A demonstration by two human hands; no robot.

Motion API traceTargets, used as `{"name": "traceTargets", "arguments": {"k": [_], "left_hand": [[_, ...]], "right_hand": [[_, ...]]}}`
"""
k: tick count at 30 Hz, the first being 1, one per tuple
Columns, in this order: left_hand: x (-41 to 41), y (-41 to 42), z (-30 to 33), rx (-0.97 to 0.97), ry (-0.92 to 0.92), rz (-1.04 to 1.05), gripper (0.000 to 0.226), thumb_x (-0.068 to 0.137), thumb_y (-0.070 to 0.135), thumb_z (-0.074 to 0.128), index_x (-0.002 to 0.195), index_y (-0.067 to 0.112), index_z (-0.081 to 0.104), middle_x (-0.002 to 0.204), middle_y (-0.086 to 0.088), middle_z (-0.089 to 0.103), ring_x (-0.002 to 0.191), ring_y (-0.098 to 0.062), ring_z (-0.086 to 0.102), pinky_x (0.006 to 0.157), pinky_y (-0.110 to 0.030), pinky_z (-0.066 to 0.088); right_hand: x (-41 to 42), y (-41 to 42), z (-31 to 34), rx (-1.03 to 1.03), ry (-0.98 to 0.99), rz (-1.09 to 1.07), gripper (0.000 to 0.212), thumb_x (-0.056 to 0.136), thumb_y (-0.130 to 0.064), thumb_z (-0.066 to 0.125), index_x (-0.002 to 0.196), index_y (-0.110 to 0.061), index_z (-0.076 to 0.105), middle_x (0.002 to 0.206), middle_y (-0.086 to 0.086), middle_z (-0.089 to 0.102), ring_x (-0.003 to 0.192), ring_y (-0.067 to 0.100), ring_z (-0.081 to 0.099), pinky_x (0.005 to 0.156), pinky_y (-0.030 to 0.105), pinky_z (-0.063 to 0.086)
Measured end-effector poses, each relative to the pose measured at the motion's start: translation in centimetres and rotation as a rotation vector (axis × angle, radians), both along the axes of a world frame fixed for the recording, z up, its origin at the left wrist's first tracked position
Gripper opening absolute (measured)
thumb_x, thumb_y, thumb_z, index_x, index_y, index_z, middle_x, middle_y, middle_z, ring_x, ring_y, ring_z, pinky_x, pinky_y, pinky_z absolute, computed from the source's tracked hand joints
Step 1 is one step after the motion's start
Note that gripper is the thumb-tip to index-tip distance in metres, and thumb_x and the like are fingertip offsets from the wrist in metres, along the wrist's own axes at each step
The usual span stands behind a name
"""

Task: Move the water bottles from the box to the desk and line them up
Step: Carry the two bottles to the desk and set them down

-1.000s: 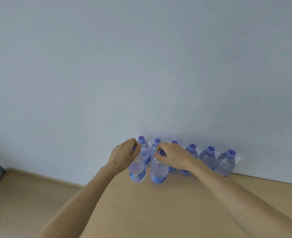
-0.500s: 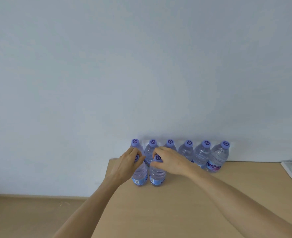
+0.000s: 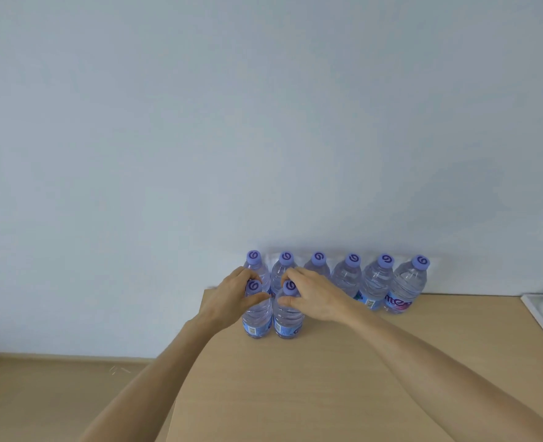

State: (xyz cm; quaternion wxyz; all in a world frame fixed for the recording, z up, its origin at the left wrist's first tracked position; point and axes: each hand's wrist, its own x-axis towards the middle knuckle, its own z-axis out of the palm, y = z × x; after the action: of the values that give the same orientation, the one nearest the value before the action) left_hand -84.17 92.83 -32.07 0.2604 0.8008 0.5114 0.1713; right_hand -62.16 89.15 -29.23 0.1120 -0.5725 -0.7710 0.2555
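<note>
Bottles: two front ones held at the neck, upright on worktop near its left edge.
Left hand pinches front-left bottle, right hand front-right bottle; a careless release or nudge could topple them into the back row or off the edge.

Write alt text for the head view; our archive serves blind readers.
Two hands, left hand and right hand, each grip the neck of an upright water bottle, front left bottle and front right bottle, on a wooden desk. Behind them, a row of six bottles lines the wall.
</note>
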Motion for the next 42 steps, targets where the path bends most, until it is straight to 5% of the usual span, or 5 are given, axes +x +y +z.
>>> {"name": "traceTargets", "arguments": {"k": [24, 28, 31, 36, 42], "left_hand": [[-0.9, 0.1, 0.9, -0.033, -0.008, 0.028, 0.034, 0.077, 0.050, 0.072, 0.095, 0.026, 0.056, 0.090, 0.011, 0.053, 0.081, -0.010, 0.052, 0.075, -0.038, 0.050], [-1.3, 0.9, 2.1, -0.013, 0.082, -0.040, 0.043, 0.080, 0.065, 0.057, 0.102, 0.029, 0.052, 0.088, 0.018, 0.051, 0.080, -0.003, 0.052, 0.064, -0.019, 0.038], [-1.2, 1.4, 4.8, 0.088, 0.146, -0.034, 0.038, 0.084, 0.069, 0.044, 0.103, 0.037, 0.050, 0.089, 0.021, 0.054, 0.079, -0.003, 0.055, 0.061, -0.023, 0.037], [1.5, 1.0, 12.0, 0.217, -0.098, -0.027, 0.010, 0.090, 0.048, 0.055, 0.094, 0.039, 0.055, 0.080, 0.020, 0.060, 0.070, -0.001, 0.059, 0.063, -0.025, 0.046], [9.2, -3.1, 20.3, 0.412, -0.337, -0.165, 0.001, 0.090, 0.040, 0.059, 0.090, 0.041, 0.058, 0.086, 0.023, 0.060, 0.079, -0.002, 0.057, 0.060, -0.009, 0.043]], "right_hand": [[-0.7, 0.5, -0.5, -0.014, 0.009, 0.003, 0.027, 0.087, -0.044, 0.064, 0.103, -0.031, 0.045, 0.097, -0.013, 0.043, 0.086, 0.012, 0.049, 0.068, 0.029, 0.040], [0.1, 0.4, 0.8, -0.061, 0.010, -0.045, 0.047, 0.082, -0.056, 0.063, 0.117, -0.031, 0.044, 0.087, -0.017, 0.047, 0.078, 0.001, 0.051, 0.065, 0.029, 0.043], [1.8, -0.2, 2.5, -0.002, -0.033, -0.116, 0.046, 0.085, -0.062, 0.054, 0.118, -0.031, 0.047, 0.081, -0.014, 0.054, 0.075, 0.003, 0.054, 0.060, 0.027, 0.039], [6.0, -2.2, 7.3, 0.170, -0.090, -0.221, 0.032, 0.091, -0.057, 0.049, 0.111, -0.033, 0.050, 0.082, -0.015, 0.056, 0.076, 0.005, 0.055, 0.063, 0.027, 0.036], [12.0, -9.4, 14.1, 0.336, -0.089, -0.338, 0.025, 0.091, -0.059, 0.046, 0.106, -0.040, 0.050, 0.085, -0.019, 0.054, 0.076, -0.002, 0.054, 0.067, 0.026, 0.037]]}}
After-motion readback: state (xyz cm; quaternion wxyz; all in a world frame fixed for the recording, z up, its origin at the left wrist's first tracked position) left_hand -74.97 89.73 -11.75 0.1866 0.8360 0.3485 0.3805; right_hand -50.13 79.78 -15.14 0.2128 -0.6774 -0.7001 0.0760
